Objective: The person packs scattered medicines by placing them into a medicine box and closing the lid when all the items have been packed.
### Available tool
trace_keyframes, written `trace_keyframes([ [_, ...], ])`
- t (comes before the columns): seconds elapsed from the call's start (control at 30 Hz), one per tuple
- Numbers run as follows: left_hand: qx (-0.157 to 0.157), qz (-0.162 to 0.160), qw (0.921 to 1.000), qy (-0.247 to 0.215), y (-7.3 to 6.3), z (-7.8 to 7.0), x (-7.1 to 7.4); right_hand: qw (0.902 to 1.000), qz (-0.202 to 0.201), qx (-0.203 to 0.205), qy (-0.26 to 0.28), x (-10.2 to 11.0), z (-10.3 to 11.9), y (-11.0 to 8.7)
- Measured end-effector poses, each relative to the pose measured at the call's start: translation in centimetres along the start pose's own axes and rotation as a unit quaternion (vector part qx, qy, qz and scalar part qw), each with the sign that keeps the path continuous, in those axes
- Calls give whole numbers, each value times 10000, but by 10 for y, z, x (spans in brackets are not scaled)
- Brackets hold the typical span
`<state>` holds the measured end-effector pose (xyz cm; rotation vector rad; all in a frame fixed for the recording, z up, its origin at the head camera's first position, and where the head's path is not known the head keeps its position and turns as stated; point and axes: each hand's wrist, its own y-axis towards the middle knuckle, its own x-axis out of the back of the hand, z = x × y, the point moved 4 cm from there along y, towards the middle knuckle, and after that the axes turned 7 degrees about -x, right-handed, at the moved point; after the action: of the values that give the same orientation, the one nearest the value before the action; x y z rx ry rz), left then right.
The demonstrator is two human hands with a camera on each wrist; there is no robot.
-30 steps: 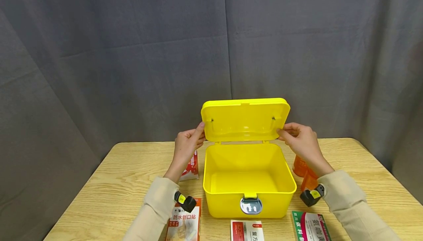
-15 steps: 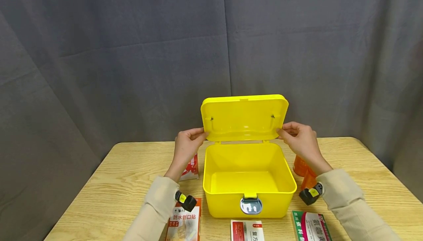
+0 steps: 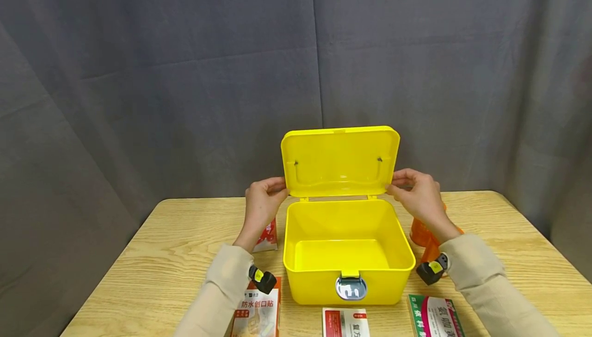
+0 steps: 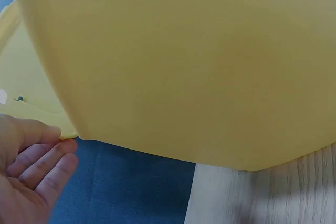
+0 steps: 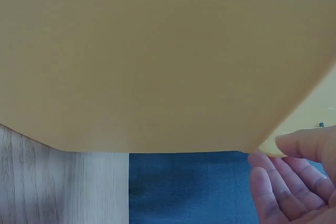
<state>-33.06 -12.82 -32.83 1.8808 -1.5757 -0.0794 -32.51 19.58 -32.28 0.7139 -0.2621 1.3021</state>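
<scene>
A yellow plastic box [image 3: 314, 286] with a silver latch on its front stands on the table, its inside bare. The hinged lid [image 3: 339, 161] is raised at the back. My left hand [image 3: 262, 204] pinches the lid's lower left corner, while my right hand [image 3: 421, 198] pinches the opposite corner. In the left wrist view, the left thumb [image 4: 39, 132] lies on the lid's inner face with fingers behind the edge. A similar pinch by the right thumb [image 5: 302, 144] shows in the right wrist view. The box's side wall [image 5: 131, 66] fills most of that view.
In front lie an orange-white bandage box [image 3: 259, 311], a small red-white medicine box [image 3: 346, 322] and a green-white medicine box [image 3: 436, 317]. A red-white packet [image 3: 267, 238] is partly behind the left arm, an orange container [image 3: 418, 233] beside the right wrist. A grey curtain [image 3: 208, 95] hangs behind.
The lid has tilted farther back, its top edge rising in the head view. My left thumb has slid down from the lid's side edge to its lower corner. The box stays put.
</scene>
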Motion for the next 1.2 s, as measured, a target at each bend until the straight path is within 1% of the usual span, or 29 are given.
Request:
trace_keyframes([
  [0.07, -30, -32, 10000, 60, 0, 1, 0, 10000, 10, 31, 19, -1, 0, 0],
  [0.33, 109, 9, 9998, 169, -1, 4, -2, 9998, -70, 153, -65, -6, -2, 3],
  [0.5, 140, 24, 9996, 224, 1, 5, -3, 10000, 71, 50, 11, -10, -4, 4],
  [0.7, 141, 68, 9995, 286, 3, 8, -5, 9999, 115, -45, -91, -12, -5, 5],
  [1.0, 446, 189, 9986, 187, 7, 14, -9, 9994, 233, -163, -173, -13, -7, 10],
  [1.2, 547, 247, 9981, 159, 8, 18, -11, 9984, 389, -421, -16, -15, -10, 12],
])
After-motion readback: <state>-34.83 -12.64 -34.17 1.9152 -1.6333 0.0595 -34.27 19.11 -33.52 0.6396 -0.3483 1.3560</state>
